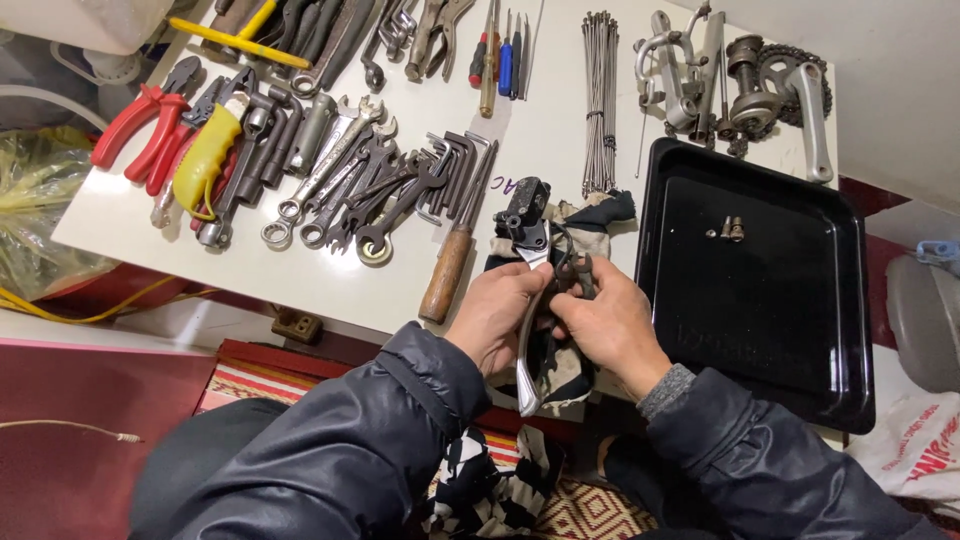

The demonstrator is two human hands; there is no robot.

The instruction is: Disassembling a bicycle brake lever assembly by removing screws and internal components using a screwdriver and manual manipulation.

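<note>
- Silver brake lever (528, 340) with black clamp body at its far end, held over a dark rag (600, 215) at the near edge of the white counter (560, 110), between both hands.
- Left hand (497, 315) closed around the lever blade from the left, thumb along the metal.
- Right hand (612, 325) closed on the right side, fingers pinching a small dark loop or cable piece just beside the clamp; exact fitting too small to tell.
- Black tray (690, 300) just right of the hands, with a few small metal parts (730, 230) lying near its far side.
- Wooden-handled tool (447, 272) just left of the left hand; spanners (340, 190) and hex keys (460, 170) fanned out further left; red pliers (140, 130) and a yellow-handled tool (205, 155) at far left.
- Bundle of spokes (599, 100) far from the hands; crank and chainring parts (780, 85) at far right.
- Judged best practice: keep the left grip firm and steady so the lever cannot twist, work over the rag so any loosened bit lands softly, and drop small parts straight into the tray.
- Likely risk: a tiny piece slipping off the near counter edge.
</note>
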